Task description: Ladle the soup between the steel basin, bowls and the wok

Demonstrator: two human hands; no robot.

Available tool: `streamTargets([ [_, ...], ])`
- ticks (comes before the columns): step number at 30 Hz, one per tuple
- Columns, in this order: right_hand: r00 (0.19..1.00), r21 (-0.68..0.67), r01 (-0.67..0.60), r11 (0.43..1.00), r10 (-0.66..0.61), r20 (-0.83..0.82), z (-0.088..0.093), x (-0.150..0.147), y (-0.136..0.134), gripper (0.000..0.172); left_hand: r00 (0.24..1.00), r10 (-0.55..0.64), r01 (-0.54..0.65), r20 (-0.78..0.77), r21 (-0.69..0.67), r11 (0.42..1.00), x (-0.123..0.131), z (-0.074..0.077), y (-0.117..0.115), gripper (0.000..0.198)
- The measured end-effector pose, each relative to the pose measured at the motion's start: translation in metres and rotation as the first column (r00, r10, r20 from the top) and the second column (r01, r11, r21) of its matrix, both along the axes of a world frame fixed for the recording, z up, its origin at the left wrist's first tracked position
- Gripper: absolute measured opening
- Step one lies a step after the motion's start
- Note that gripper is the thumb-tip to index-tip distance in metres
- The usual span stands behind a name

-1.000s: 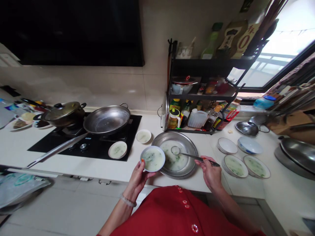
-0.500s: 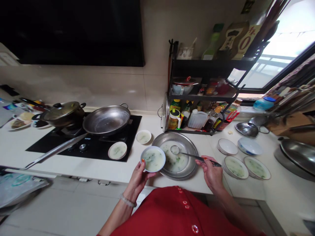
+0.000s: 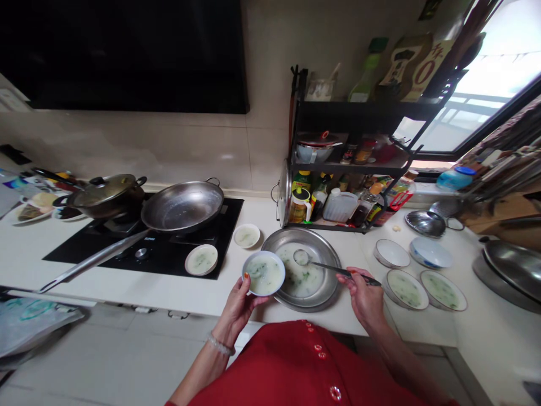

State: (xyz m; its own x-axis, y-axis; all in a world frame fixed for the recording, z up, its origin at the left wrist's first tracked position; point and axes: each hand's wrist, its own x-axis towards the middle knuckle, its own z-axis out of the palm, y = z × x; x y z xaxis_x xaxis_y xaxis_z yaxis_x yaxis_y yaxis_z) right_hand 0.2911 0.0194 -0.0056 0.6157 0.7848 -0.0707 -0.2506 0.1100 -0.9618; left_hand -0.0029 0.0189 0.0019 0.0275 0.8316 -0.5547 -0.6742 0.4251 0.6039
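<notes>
My left hand point(image 3: 239, 304) grips the rim of a white bowl point(image 3: 264, 273) filled with pale soup and green bits, held at the left edge of a wide steel basin point(image 3: 333, 282). The same milky soup with greens point(image 3: 306, 276) lies in the basin. My right hand point(image 3: 366, 293) is closed around the dark handle of a ladle point(image 3: 323, 266). Its round head is over the soup in the basin; whether it touches the surface I cannot tell. Two filled small bowls, a nearer one point(image 3: 202, 260) and a farther one point(image 3: 247, 235), stand to the left.
Right of the basin are two soup-filled bowls point(image 3: 406, 288) point(image 3: 443, 290) and two without soup point(image 3: 392, 253) point(image 3: 431, 252). A steel wok point(image 3: 183, 206) and a lidded pot point(image 3: 107, 195) sit on the black stove. Behind stands a spice rack point(image 3: 350, 166).
Almost nothing differs. The ladle head and the held bowl stay in nearly the same place; the view has shifted very slightly.
</notes>
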Motion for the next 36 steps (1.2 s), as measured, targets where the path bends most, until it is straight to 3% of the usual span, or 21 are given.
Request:
streamTargets([
  [7, 1.000, -0.002, -0.001, 1.000, 0.001, -0.023, 0.009, 0.001, 0.001, 0.018, 1.000, -0.013, 0.013, 0.002, -0.012, 1.000, 0.001, -0.002, 0.003, 0.028],
  [14, 0.998, 0.079, -0.051, 0.996, 0.054, -0.042, 0.052, -0.011, -0.001, 0.013, 0.999, -0.045, 0.045, 0.002, 0.004, 0.999, 0.003, -0.006, 0.005, 0.033],
  [17, 0.993, 0.100, -0.119, 0.988, 0.121, -0.012, 0.066, -0.020, -0.005, 0.013, 0.999, -0.043, 0.043, 0.008, -0.005, 0.999, 0.006, -0.003, 0.006, 0.033],
  [21, 0.969, 0.106, -0.244, 0.964, 0.237, 0.076, 0.068, -0.031, -0.017, 0.014, 0.999, -0.045, 0.045, 0.017, -0.004, 0.999, 0.010, 0.001, 0.006, 0.029],
  [24, 0.896, 0.106, -0.368, 0.924, 0.322, 0.305, 0.066, -0.035, -0.030, 0.014, 0.999, -0.044, 0.044, 0.015, 0.011, 0.999, 0.011, 0.004, 0.005, 0.027],
  [27, 0.718, 0.144, -0.529, 0.836, 0.350, 0.602, 0.068, -0.037, -0.041, 0.019, 0.999, -0.049, 0.049, 0.008, 0.029, 0.998, 0.011, 0.005, 0.005, 0.027],
  [30, 0.599, 0.179, -0.641, 0.746, 0.340, 0.725, 0.071, -0.038, -0.048, 0.030, 0.998, -0.060, 0.060, 0.008, 0.036, 0.998, 0.010, 0.004, 0.005, 0.028],
  [31, 0.600, 0.181, -0.640, 0.747, 0.339, 0.724, 0.071, -0.038, -0.048, 0.030, 0.998, -0.061, 0.061, 0.009, 0.036, 0.998, 0.009, 0.003, 0.005, 0.029],
  [33, 0.667, 0.167, -0.574, 0.802, 0.340, 0.663, 0.070, -0.038, -0.047, 0.024, 0.998, -0.058, 0.057, 0.012, 0.035, 0.998, 0.008, 0.002, 0.004, 0.029],
  [36, 0.864, 0.135, -0.387, 0.912, 0.308, 0.399, 0.062, -0.034, -0.036, 0.014, 0.999, -0.045, 0.044, 0.018, 0.026, 0.999, 0.006, 0.000, 0.004, 0.027],
])
